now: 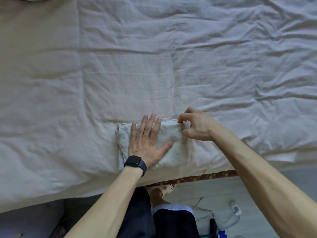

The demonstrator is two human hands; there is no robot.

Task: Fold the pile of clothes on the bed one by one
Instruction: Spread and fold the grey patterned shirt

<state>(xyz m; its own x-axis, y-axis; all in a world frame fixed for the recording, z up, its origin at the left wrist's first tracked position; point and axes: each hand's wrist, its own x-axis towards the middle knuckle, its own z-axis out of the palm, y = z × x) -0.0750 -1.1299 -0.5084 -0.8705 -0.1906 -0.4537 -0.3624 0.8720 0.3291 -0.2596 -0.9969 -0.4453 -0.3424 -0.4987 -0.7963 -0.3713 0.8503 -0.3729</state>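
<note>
A pale folded cloth (173, 148) with a faint grey print lies near the bed's front edge, folded into a small rectangle. My left hand (146, 140), with a dark watch on its wrist, presses flat on the cloth with straight, spread fingers. My right hand (193, 125) pinches the cloth's upper right corner between thumb and curled fingers. No pile of other clothes shows in this view.
The bed (154, 66) is covered by a wrinkled off-white sheet. Its front edge shows a patterned trim (205, 176). Below lie a tiled floor, my slippered foot (163, 188), and a white cable with a plug (235, 209).
</note>
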